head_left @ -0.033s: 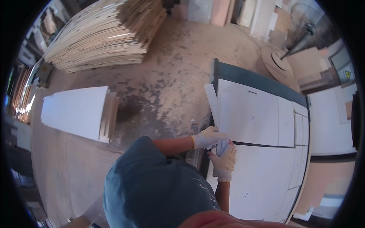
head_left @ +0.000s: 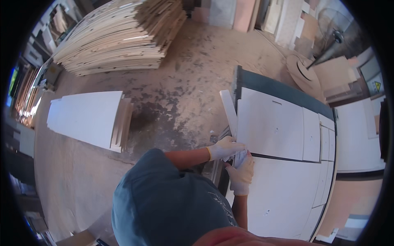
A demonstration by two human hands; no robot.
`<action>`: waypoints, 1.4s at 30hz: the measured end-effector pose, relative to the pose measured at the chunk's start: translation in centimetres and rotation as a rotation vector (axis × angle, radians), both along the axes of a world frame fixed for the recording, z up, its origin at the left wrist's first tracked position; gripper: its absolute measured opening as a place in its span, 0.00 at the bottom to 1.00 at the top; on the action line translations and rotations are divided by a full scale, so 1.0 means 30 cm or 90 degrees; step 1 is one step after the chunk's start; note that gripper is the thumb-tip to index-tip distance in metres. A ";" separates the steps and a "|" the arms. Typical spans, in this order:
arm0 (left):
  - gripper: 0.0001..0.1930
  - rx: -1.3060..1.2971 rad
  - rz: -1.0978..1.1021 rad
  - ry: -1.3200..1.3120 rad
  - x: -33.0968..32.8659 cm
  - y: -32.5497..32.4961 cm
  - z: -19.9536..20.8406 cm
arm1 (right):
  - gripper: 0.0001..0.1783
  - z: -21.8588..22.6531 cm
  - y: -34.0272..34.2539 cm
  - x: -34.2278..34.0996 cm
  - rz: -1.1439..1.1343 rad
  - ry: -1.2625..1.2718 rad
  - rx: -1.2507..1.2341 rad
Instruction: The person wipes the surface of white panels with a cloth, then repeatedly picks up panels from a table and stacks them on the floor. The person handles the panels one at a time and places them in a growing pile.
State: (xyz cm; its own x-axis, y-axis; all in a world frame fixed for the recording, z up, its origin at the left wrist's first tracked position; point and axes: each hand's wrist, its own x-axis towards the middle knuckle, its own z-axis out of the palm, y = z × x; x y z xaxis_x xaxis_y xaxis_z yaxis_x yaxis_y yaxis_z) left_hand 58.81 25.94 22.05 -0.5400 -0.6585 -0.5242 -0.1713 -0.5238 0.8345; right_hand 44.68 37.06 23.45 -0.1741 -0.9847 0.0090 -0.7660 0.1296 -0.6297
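The left hand (head_left: 225,148) and right hand (head_left: 241,176) (both gloved) sit close together at white panels (head_left: 269,127)

We are looking over a brown, dark-blotched floor (head_left: 205,53) | upper left: seeing a tall stack of wooden boards (head_left: 119,39) | back: facing upright grey and pink panels (head_left: 222,13) | upper right: viewing a pedestal fan (head_left: 337,37) | left edge: we are catching bright light (head_left: 32,111)

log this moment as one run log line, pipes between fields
left hand: gloved, at small white piece | right hand: gloved, at same piece | nearby: cut white panels, pale strip, board stack
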 end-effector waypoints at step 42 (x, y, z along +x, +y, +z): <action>0.12 0.009 1.630 0.015 2.790 2.738 -0.161 | 0.35 -0.576 1.277 3.352 1.128 0.132 0.521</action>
State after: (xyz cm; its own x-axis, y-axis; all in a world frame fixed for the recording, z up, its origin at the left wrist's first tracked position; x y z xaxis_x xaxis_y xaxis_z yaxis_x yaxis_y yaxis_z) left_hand 142.51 108.08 17.23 0.8048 0.2463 -0.5401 0.4437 0.3549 0.8229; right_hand 145.25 75.37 6.18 0.7919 0.2023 -0.5762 -0.3813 -0.5733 -0.7252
